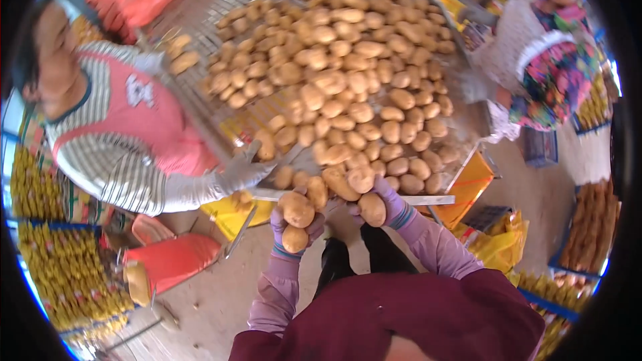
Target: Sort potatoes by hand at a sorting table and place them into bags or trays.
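Note:
Two potatoes, a larger one [297,209] above a smaller one [295,238], sit in my purple-gloved left hand [277,224]. A longer potato [317,192] is right behind them; whether that hand also holds it, I cannot tell. My right hand [388,199], gloved in purple too, grips a potato [372,209] at the near edge of the sorting table. Just beyond it are a round potato [361,179] and an oblong one [340,183]. A big heap of loose potatoes [346,65] spreads over the slatted metal table [190,15].
At left, a co-worker's gloved hand [246,168] reaches over the table edge near a potato. Another co-worker's gloved hand [474,87] is at the right rim. Red sacks [170,260] and yellow bags [494,243] lie below the table. Stacked filled bags [70,271] line the left side.

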### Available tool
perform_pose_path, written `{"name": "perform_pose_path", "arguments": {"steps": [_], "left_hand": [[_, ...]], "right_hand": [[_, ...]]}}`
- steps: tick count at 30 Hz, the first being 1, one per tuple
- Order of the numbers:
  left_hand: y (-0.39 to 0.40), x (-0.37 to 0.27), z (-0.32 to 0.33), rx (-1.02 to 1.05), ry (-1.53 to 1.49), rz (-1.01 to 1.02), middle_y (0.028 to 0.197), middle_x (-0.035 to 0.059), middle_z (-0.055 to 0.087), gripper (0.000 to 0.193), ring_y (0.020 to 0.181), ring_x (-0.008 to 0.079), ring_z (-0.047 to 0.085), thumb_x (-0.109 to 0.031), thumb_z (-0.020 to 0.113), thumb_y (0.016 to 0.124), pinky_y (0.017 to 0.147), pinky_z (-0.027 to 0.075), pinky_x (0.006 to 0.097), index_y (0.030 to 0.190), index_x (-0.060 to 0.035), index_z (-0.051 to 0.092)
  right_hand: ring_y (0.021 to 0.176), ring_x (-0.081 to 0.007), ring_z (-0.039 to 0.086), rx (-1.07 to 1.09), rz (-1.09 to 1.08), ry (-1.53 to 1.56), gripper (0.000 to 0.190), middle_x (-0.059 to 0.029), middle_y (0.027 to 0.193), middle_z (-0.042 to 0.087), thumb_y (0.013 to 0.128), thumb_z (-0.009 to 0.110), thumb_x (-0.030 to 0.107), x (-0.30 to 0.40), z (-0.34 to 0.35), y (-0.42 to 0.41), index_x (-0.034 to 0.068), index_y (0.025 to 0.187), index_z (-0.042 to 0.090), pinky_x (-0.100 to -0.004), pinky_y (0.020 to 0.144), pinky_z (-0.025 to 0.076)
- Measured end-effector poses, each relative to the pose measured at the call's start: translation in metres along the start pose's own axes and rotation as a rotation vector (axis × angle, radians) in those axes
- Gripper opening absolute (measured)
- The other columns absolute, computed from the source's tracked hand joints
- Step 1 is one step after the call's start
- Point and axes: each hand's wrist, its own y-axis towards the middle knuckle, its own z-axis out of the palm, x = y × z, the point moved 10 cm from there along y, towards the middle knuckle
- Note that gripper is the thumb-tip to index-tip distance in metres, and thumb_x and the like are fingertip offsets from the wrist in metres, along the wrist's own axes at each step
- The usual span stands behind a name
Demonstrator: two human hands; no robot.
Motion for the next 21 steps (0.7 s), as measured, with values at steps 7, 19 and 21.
{"name": "perform_pose_path", "arguments": {"steps": [7, 19, 21], "left_hand": [[-0.173, -0.108, -0.047, -0.198, -0.017, 0.351, 0.113, -0.0028, 0.058, 0.068, 0.068, 0.0153, 0.042, -0.07, 0.057, 0.088, 0.057, 0.039, 0.0297, 0.143, -0.03, 0.052], [-0.264, -0.199, -0.229, -1.4, 0.28, 0.265, 0.134, 0.011, 0.048, 0.05, 0.108, 0.0307, 0.059, -0.032, 0.067, 0.091, 0.086, 0.056, 0.048, 0.133, -0.0087, 0.053], [-0.255, -0.209, -0.211, -1.338, 0.498, 0.348, 0.129, 0.0088, 0.053, 0.047, 0.101, 0.0275, 0.06, -0.027, 0.065, 0.092, 0.081, 0.056, 0.0441, 0.133, -0.0094, 0.053]], "right_hand": [[0.104, -0.0139, 0.062, 0.235, 0.233, -0.166, 0.066, -0.011, 0.123, 0.062, 0.098, 0.058, 0.051, -0.125, 0.145, 0.109, 0.003, 0.143, 0.048, -0.0286, 0.083, 0.053], [0.106, -0.0154, 0.059, -0.242, 0.153, -0.9, 0.05, -0.0001, 0.123, 0.059, 0.098, 0.06, 0.046, -0.208, 0.045, 0.208, 0.016, 0.137, 0.054, -0.0385, 0.094, 0.05], [0.108, -0.019, 0.06, -0.267, 0.221, -0.648, 0.049, -0.0033, 0.116, 0.063, 0.097, 0.062, 0.045, -0.197, 0.022, 0.177, 0.014, 0.134, 0.055, -0.0408, 0.093, 0.05]]}}
